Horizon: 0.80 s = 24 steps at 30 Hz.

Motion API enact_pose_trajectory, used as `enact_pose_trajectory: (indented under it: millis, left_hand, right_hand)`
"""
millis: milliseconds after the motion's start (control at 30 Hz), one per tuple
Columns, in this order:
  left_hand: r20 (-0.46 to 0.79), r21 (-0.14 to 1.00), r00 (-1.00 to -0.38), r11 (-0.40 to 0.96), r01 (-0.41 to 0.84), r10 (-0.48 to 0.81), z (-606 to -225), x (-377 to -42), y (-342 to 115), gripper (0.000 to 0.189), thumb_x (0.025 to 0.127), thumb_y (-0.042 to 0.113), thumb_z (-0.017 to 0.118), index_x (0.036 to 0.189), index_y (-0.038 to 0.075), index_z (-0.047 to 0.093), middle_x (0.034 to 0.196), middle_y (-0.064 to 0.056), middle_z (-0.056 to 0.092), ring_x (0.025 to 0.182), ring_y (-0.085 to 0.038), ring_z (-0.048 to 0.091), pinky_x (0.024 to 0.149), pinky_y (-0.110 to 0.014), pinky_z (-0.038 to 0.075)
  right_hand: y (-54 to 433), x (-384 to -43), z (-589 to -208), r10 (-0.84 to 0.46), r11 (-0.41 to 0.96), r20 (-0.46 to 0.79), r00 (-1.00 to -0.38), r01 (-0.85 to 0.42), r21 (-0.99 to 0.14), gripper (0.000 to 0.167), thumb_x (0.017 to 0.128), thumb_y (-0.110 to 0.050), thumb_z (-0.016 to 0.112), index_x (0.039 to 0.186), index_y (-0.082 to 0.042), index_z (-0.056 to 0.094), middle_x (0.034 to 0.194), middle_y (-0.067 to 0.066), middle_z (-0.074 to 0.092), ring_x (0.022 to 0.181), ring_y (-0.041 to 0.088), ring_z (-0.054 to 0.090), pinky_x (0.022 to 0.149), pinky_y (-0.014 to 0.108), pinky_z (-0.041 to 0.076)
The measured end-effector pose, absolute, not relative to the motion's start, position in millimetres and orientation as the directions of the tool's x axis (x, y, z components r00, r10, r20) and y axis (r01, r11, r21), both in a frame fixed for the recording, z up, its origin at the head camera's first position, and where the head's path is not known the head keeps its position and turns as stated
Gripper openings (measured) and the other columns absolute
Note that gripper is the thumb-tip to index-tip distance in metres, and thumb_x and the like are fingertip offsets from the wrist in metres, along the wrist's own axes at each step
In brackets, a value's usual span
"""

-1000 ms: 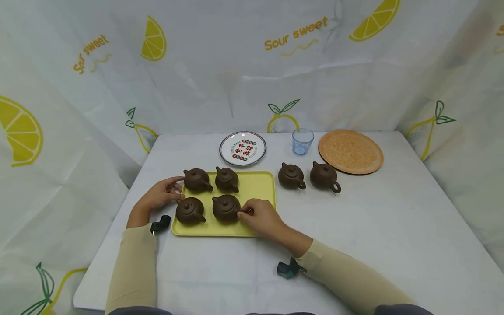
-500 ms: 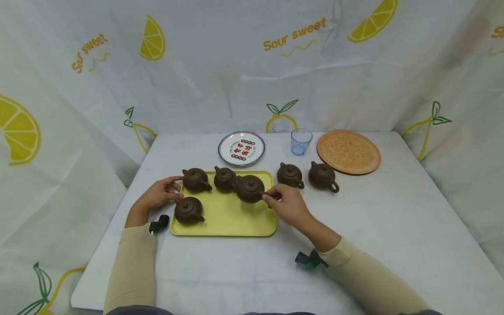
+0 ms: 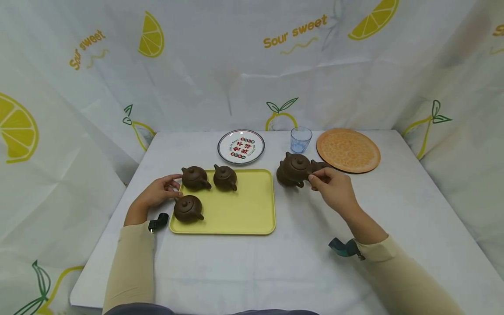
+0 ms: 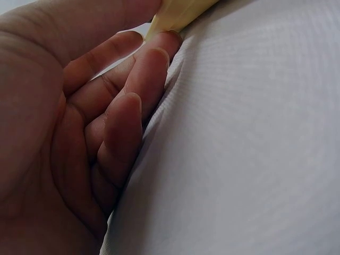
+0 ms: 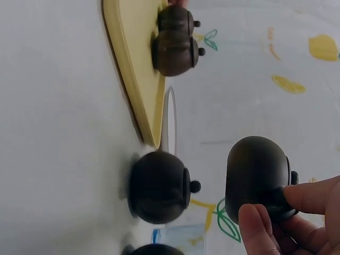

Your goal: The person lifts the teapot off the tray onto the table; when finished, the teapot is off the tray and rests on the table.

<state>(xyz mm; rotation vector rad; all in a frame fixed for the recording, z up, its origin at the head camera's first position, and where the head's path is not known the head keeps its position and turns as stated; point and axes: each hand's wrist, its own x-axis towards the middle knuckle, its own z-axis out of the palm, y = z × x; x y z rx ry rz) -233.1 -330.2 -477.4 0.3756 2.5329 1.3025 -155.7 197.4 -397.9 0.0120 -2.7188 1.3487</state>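
Observation:
My right hand (image 3: pixel 336 190) pinches the handle of a small brown teapot (image 3: pixel 297 164) between thumb and fingers. The right wrist view has this teapot (image 5: pixel 257 172) in the air, apart from the table. Behind it in the head view are two more teapots, one mostly covered by it (image 3: pixel 284 177), the other (image 3: pixel 320 165) partly behind my fingers. My left hand (image 3: pixel 157 192) rests at the left edge of the yellow tray (image 3: pixel 236 218), fingers loosely bent and touching the edge. Three teapots stand on the tray: back left (image 3: pixel 194 178), back middle (image 3: pixel 225 178) and front left (image 3: pixel 188 208).
A white plate with red lettering (image 3: pixel 241 147) lies behind the tray. A clear bluish glass (image 3: pixel 301 141) stands at the back, beside a round tan mat (image 3: pixel 348 151). A lemon-print cloth (image 3: pixel 197 87) hangs behind the white table (image 3: pixel 220 267).
My right hand has lifted the front middle teapot off the tray and carried it right and back, over the teapots on the table. My left hand has stayed at the tray's edge.

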Motion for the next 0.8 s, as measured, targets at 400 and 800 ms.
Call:
enact_pose_trajectory:
  millis: [400, 800]
  left_hand:
    - [-0.152, 0.81, -0.927, 0.581, 0.082, 0.343, -461.8, -225.2, -321.7, 0.069, 0.085, 0.012, 0.077, 0.143, -0.003, 0.042, 0.102, -0.016, 0.061, 0.08, -0.017, 0.058, 0.071, -0.025, 0.044]
    - [-0.139, 0.833, -0.927, 0.548, 0.081, 0.348, -469.1, -228.8, -326.2, 0.071, 0.083, 0.015, 0.078, 0.144, 0.0, 0.043, 0.102, -0.016, 0.06, 0.077, -0.013, 0.057, 0.068, -0.024, 0.044]
  right_hand:
    - [270.6, -150.8, -393.4, 0.174, 0.631, 0.113, -0.978, 0.022, -0.776, 0.038, 0.098, -0.029, 0.06, 0.11, 0.007, 0.064, 0.099, 0.022, 0.067, 0.071, 0.005, 0.066, 0.061, 0.018, 0.051]
    - [321.4, -143.6, -406.4, 0.268, 0.679, 0.021, -0.963, 0.174, -0.713, 0.045, 0.099, -0.034, 0.058, 0.113, 0.008, 0.063, 0.095, 0.02, 0.07, 0.067, 0.002, 0.065, 0.056, 0.019, 0.048]
